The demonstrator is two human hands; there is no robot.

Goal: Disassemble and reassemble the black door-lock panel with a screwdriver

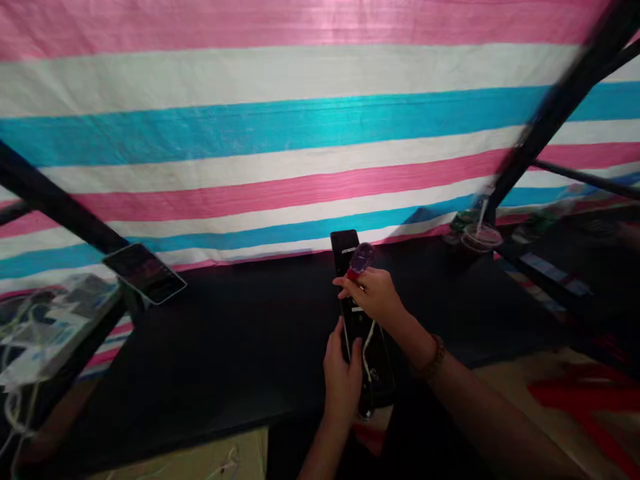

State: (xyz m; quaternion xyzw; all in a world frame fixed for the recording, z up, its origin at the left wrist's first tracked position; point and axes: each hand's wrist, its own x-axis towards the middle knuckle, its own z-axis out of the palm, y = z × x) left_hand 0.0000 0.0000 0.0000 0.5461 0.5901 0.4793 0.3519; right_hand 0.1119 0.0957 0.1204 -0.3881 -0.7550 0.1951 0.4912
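Note:
A long black device (381,373) with small white labels lies lengthwise on the black table (225,347), and a whitish cord runs along its face. Its lower left edge is gripped by my left hand (343,373), thumb on top. Over its middle, my right hand (373,291) has its fingers closed round a tool with a red collar and a dark purple, translucent rounded end (362,257). The tool's lower part is hidden by the fingers.
A phone or tablet (145,272) leans at the table's left end. Cables and white boxes (60,333) lie farther left. At the back right stands a plastic cup (481,237) with a straw. Dark posts flank a striped sheet (280,193). Another person's hand (629,237) shows dimly at far right.

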